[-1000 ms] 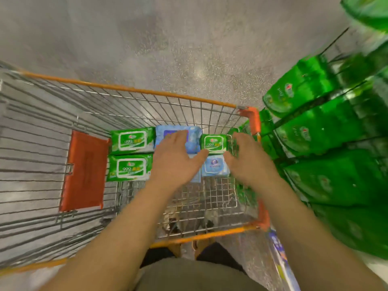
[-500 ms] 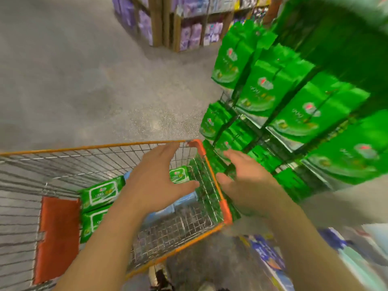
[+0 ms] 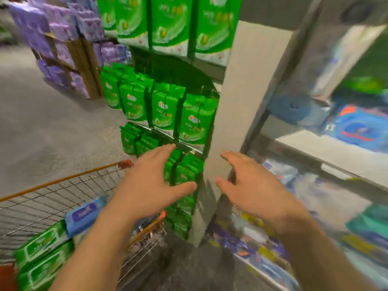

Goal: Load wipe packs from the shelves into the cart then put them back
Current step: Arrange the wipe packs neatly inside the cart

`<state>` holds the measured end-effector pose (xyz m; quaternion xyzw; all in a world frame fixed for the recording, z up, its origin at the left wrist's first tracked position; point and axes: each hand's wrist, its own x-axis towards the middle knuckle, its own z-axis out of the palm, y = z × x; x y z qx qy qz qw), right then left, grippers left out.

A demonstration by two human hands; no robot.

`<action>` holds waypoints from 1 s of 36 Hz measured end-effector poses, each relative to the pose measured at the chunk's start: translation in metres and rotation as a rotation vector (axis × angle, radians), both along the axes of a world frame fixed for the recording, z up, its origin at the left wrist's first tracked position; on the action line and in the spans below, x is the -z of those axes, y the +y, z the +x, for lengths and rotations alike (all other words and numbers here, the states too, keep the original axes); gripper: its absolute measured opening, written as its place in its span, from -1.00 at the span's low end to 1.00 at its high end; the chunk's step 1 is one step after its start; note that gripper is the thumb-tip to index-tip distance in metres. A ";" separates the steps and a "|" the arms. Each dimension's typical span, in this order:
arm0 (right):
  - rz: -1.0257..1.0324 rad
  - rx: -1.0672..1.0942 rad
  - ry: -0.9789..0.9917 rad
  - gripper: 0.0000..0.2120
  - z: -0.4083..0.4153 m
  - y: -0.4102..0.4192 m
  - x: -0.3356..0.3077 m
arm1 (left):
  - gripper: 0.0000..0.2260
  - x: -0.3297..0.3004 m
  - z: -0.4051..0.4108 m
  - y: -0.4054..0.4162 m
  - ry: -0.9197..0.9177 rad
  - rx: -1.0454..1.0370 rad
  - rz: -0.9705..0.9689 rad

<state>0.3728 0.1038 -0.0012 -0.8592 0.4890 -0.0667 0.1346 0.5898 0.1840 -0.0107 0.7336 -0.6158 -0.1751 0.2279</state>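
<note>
The wire cart (image 3: 48, 198) with its orange rim stands at lower left and holds green wipe packs (image 3: 39, 257) and a blue pack (image 3: 86, 217). My left hand (image 3: 151, 183) hovers with spread fingers above the cart's right corner, holding nothing, in front of hanging green packs (image 3: 163, 110). My right hand (image 3: 249, 185) is raised beside a white shelf post (image 3: 231, 114), fingers spread and empty. To the right, blurred shelves (image 3: 315, 156) carry blue and white wipe packs (image 3: 357, 129).
Purple packs (image 3: 60, 38) fill a wooden rack at the far left across the grey floor (image 3: 48, 127). Tall green packs (image 3: 168, 24) hang along the top. The whole right side is motion-blurred.
The view has swung up and to the right, from the cart to the shelves. Both hands rose out of the cart and stay empty with spread fingers.
</note>
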 end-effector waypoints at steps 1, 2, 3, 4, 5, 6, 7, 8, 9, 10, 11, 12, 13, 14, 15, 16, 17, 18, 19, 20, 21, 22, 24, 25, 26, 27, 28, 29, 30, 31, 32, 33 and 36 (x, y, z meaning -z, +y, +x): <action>-0.021 0.021 -0.007 -0.38 -0.019 0.003 -0.002 | 0.05 -0.003 -0.016 -0.001 -0.006 0.015 -0.010; -0.039 0.050 -0.016 -0.39 -0.038 0.007 -0.007 | 0.05 -0.006 -0.032 -0.002 -0.009 0.033 -0.021; -0.049 0.087 -0.023 -0.41 -0.057 0.011 -0.011 | 0.05 -0.009 -0.049 -0.004 -0.007 0.052 -0.028; -0.050 0.121 -0.030 -0.42 -0.074 0.015 -0.014 | 0.04 -0.011 -0.064 -0.004 -0.004 0.067 -0.031; -0.050 0.149 -0.037 -0.43 -0.091 0.018 -0.018 | 0.04 -0.014 -0.079 -0.006 -0.004 0.087 -0.042; -0.049 0.172 -0.037 -0.44 -0.108 0.020 -0.021 | 0.04 -0.016 -0.094 -0.007 -0.008 0.111 -0.053; -0.052 0.193 -0.032 -0.44 -0.125 0.022 -0.022 | 0.03 -0.018 -0.108 -0.009 -0.015 0.138 -0.063; -0.058 0.216 -0.024 -0.44 -0.141 0.024 -0.023 | 0.01 -0.020 -0.122 -0.011 -0.021 0.162 -0.071; -0.067 0.239 -0.020 -0.45 -0.155 0.026 -0.024 | -0.02 -0.021 -0.134 -0.013 -0.030 0.183 -0.079; -0.073 0.265 -0.023 -0.45 -0.168 0.028 -0.027 | -0.05 -0.024 -0.146 -0.016 -0.039 0.205 -0.094; -0.074 0.291 -0.027 -0.45 -0.181 0.031 -0.029 | -0.08 -0.026 -0.157 -0.018 -0.040 0.225 -0.111; -0.076 0.314 -0.025 -0.45 -0.193 0.034 -0.031 | -0.09 -0.029 -0.167 -0.021 -0.035 0.246 -0.123; -0.077 0.332 -0.026 -0.46 -0.203 0.036 -0.033 | -0.10 -0.033 -0.178 -0.023 -0.030 0.267 -0.131; -0.073 0.350 -0.034 -0.46 -0.214 0.038 -0.035 | -0.11 -0.037 -0.187 -0.025 -0.034 0.289 -0.134; -0.063 0.374 -0.044 -0.45 -0.223 0.040 -0.036 | -0.12 -0.040 -0.196 -0.027 -0.042 0.311 -0.141; -0.056 0.398 -0.057 -0.44 -0.232 0.041 -0.037 | -0.13 -0.043 -0.204 -0.030 -0.048 0.331 -0.151; -0.055 0.417 -0.067 -0.44 -0.241 0.041 -0.037 | -0.14 -0.045 -0.212 -0.034 -0.050 0.347 -0.161; -0.055 0.432 -0.076 -0.44 -0.248 0.041 -0.038 | -0.14 -0.047 -0.218 -0.037 -0.041 0.356 -0.164; -0.051 0.449 -0.079 -0.46 -0.255 0.041 -0.038 | -0.13 -0.049 -0.225 -0.041 -0.025 0.361 -0.160; -0.049 0.463 -0.078 -0.47 -0.261 0.040 -0.039 | -0.13 -0.049 -0.230 -0.046 -0.014 0.369 -0.157; -0.041 0.476 -0.071 -0.48 -0.267 0.039 -0.039 | -0.12 -0.049 -0.235 -0.052 -0.018 0.384 -0.161; -0.032 0.486 -0.063 -0.47 -0.272 0.037 -0.040 | -0.12 -0.048 -0.239 -0.058 -0.028 0.399 -0.163; -0.012 0.509 -0.045 -0.45 -0.281 0.032 -0.039 | -0.10 -0.047 -0.247 -0.070 -0.034 0.414 -0.157; -0.007 0.522 -0.038 -0.45 -0.284 0.028 -0.038 | -0.09 -0.046 -0.250 -0.076 -0.028 0.416 -0.158; -0.004 0.535 -0.036 -0.44 -0.288 0.024 -0.037 | -0.09 -0.046 -0.253 -0.083 -0.018 0.417 -0.161; -0.002 0.546 -0.034 -0.43 -0.291 0.018 -0.035 | -0.10 -0.045 -0.256 -0.089 -0.007 0.422 -0.166; -0.005 0.554 -0.037 -0.42 -0.293 0.013 -0.035 | -0.11 -0.045 -0.258 -0.095 0.001 0.429 -0.170; -0.009 0.560 -0.041 -0.41 -0.295 0.007 -0.033 | -0.12 -0.046 -0.260 -0.102 0.008 0.438 -0.177; -0.018 0.558 -0.047 -0.40 -0.297 0.000 -0.032 | -0.13 -0.046 -0.262 -0.110 0.016 0.444 -0.180; -0.026 0.554 -0.054 -0.40 -0.298 -0.006 -0.032 | -0.16 -0.047 -0.264 -0.117 0.024 0.447 -0.184; -0.041 0.552 -0.063 -0.40 -0.298 -0.012 -0.032 | -0.18 -0.048 -0.265 -0.125 0.036 0.448 -0.189; -0.050 0.557 -0.074 -0.41 -0.297 -0.018 -0.034 | -0.19 -0.049 -0.266 -0.133 0.052 0.448 -0.197; -0.061 0.572 -0.129 -0.44 -0.293 -0.038 -0.044 | -0.25 -0.051 -0.267 -0.158 0.131 0.454 -0.222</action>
